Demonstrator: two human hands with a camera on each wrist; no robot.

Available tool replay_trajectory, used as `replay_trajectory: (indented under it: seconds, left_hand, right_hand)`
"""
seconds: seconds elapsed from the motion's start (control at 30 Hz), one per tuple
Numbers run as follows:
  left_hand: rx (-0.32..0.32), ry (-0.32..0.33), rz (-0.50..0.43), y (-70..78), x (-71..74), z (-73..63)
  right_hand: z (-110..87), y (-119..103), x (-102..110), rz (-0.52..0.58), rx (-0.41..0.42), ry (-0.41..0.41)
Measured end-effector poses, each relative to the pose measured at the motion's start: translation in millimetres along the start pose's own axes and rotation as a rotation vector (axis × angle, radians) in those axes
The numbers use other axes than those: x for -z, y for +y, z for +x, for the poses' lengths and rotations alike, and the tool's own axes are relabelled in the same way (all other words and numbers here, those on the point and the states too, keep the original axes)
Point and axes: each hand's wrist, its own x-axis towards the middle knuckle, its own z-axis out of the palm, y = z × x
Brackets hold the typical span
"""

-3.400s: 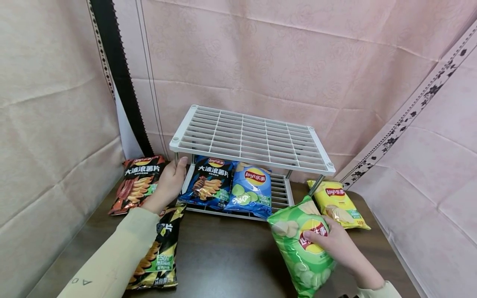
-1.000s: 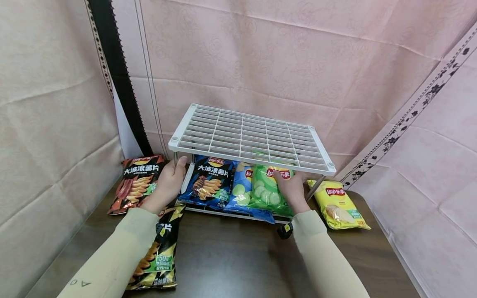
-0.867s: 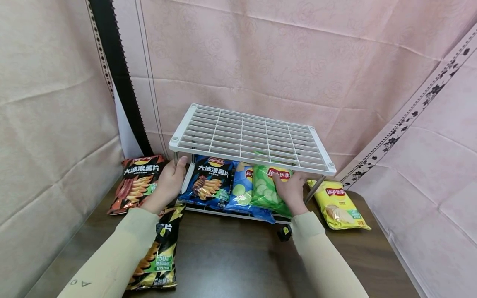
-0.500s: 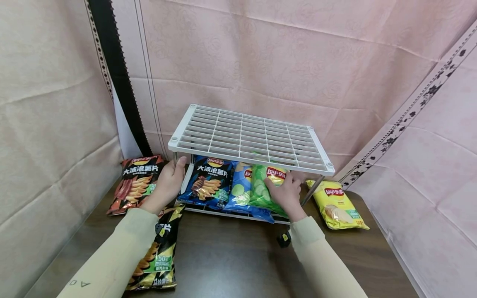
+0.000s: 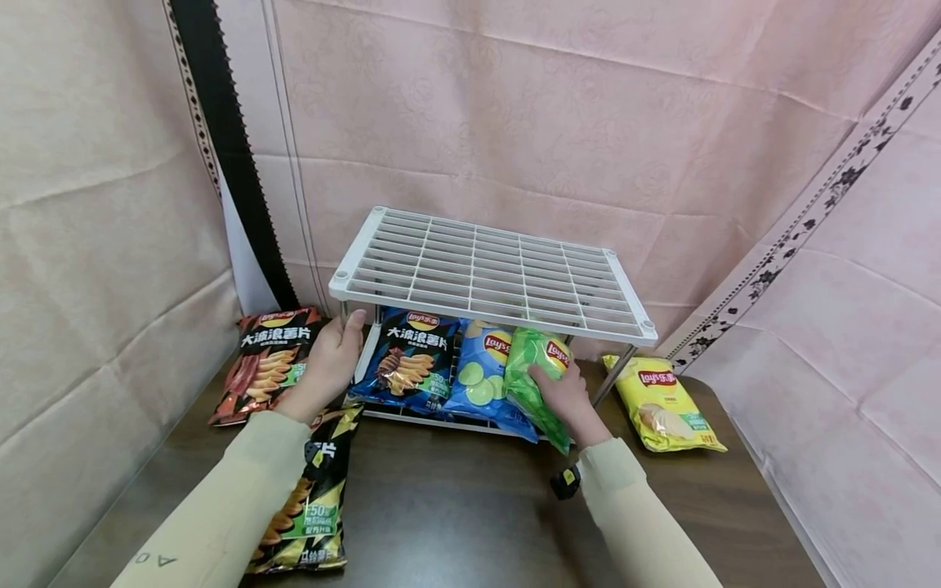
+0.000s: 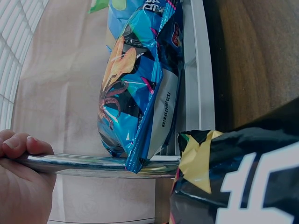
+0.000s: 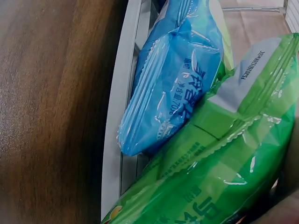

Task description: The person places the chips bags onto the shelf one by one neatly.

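At the front left corner of a white two-tier rack (image 5: 478, 312), my left hand (image 5: 332, 359) grips the metal post (image 6: 93, 164), fingers curled round it in the left wrist view. My right hand (image 5: 566, 396) holds a green chip bag (image 5: 529, 377) by its right side, at the right part of the lower tier. That bag leans at a slant, its bottom end poking past the front edge. Against its left side lies a light blue chip bag (image 5: 479, 380), overlapped by the green one in the right wrist view. A dark blue chip bag (image 5: 415, 355) lies farther left on the tier.
On the brown table (image 5: 448, 506), a red chip bag (image 5: 268, 363) lies left of the rack and a black-and-gold chip bag (image 5: 316, 506) under my left forearm. A yellow chip bag (image 5: 665, 404) lies to the right. Pink cloth (image 5: 515, 122) hangs behind.
The green bag went from the table's front right onto the lower tier. In the last second it tilted and shifted right and forward, uncovering the light blue bag. My left hand stayed on the post.
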Motion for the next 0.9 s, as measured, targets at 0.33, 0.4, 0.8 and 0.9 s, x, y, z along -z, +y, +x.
replay_trajectory:
  seconds: [0.33,0.4,0.8,0.9]
  left_hand:
    - [0.004,-0.001,-0.001,-1.3,-0.6,0.6]
    - [0.0,0.007,0.004,-0.4,-0.5,0.7]
    - [-0.004,0.001,-0.015,0.8,0.0,0.5]
    - [-0.013,-0.002,-0.018,0.5,0.3,0.5]
  right_hand:
    - [13.0,4,0,0.198,0.062,-0.047]
    - [16.4,4,1,0.216,0.059,-0.064]
    - [21.6,10,-1,0.208,0.064,-0.055]
    - [16.9,8,-1,0.154,0.094,-0.007]
